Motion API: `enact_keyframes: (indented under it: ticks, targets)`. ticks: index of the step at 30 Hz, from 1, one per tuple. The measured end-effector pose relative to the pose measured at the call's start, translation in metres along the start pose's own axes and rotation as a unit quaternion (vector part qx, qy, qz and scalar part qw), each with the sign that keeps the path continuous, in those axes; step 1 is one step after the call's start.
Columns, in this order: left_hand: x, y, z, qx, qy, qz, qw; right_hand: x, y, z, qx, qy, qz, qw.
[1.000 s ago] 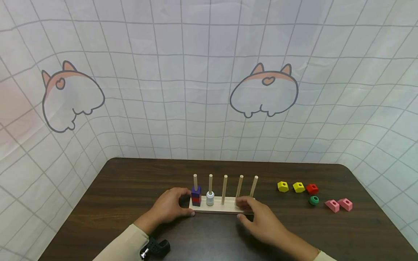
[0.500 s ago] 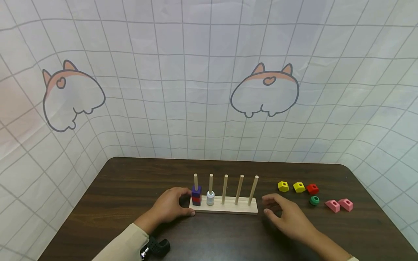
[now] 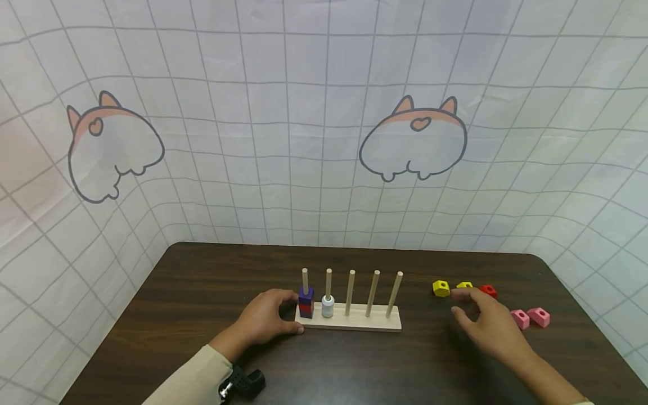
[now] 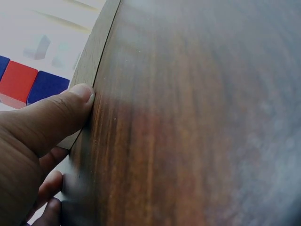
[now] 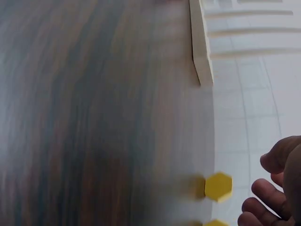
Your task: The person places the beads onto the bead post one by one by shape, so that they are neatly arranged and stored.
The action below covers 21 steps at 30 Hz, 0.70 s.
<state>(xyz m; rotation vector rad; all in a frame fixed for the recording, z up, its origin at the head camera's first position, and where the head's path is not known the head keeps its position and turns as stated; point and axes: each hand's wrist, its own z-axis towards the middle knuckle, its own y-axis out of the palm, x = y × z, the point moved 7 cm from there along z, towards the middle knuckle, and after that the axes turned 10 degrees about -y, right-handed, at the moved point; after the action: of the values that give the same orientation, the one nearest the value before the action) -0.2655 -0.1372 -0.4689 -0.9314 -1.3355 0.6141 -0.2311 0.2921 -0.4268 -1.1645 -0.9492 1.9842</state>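
Observation:
A wooden peg board (image 3: 354, 319) with several upright pegs stands on the table. Its leftmost peg carries a stack of blue and red blocks (image 3: 306, 304), and the one beside it white rings (image 3: 328, 307). My left hand (image 3: 265, 316) holds the board's left end; in the left wrist view the thumb (image 4: 70, 108) presses on its front edge. My right hand (image 3: 493, 326) is over the loose blocks at the right, fingers bent loosely with nothing between them. Nearest its fingertips are two yellow blocks (image 3: 441, 288). It partly covers a red block (image 3: 489, 291) and a pink block (image 3: 520, 319).
Another pink block (image 3: 539, 316) lies at the far right. The dark wooden table (image 3: 228, 270) meets a white gridded cloth (image 3: 263, 169) at its back edge. A black strap-like piece (image 3: 246, 383) is at the left wrist.
My right hand has left the board's right end and moved right to the loose blocks, now covering the green ring. The left hand has stayed on the board.

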Motion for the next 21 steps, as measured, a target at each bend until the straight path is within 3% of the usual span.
enact_keyframes:
  ticks: [9,21]
  targets:
    - [0.002,-0.002,-0.001,0.001,0.008,-0.004,1.0000,0.024,-0.019,-0.004,0.035,-0.001,-0.035,0.9988]
    - [0.003,-0.003,-0.003,0.000,-0.001,-0.008,1.0000,0.044,-0.017,-0.008,0.013,0.014,-0.046,0.9988]
